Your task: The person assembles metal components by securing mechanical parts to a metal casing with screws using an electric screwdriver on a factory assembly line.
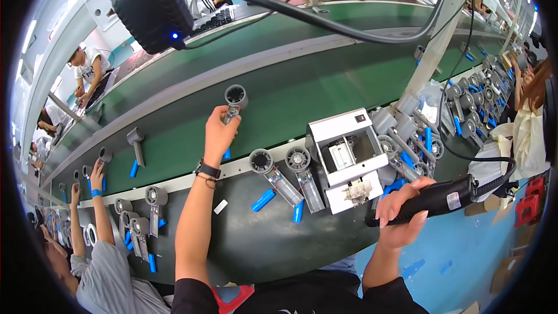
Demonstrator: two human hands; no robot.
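My left hand (219, 131), with a dark watch on its wrist, grips the handle of a grey handheld fan (236, 94) over the green conveyor belt. The fan's handle casing is open and shows its inner parts. A black electric screwdriver (433, 202) with a thick cable lies in my right hand (401, 212), fingers wrapped round it. Just left of that hand stands a white screw feeder (347, 160). Two more open fans, one (273, 174) beside another (305, 177), lie on the dark worktop between my arms, with blue cylindrical batteries (264, 200) next to them.
Several fans are heaped (410, 139) right of the feeder; others (139, 227) lie left of my left arm. A black adapter (152, 9) and its cable hang overhead. A metal post (436, 40) rises behind the feeder. A co-worker's hand (99, 171) reaches onto the belt at left.
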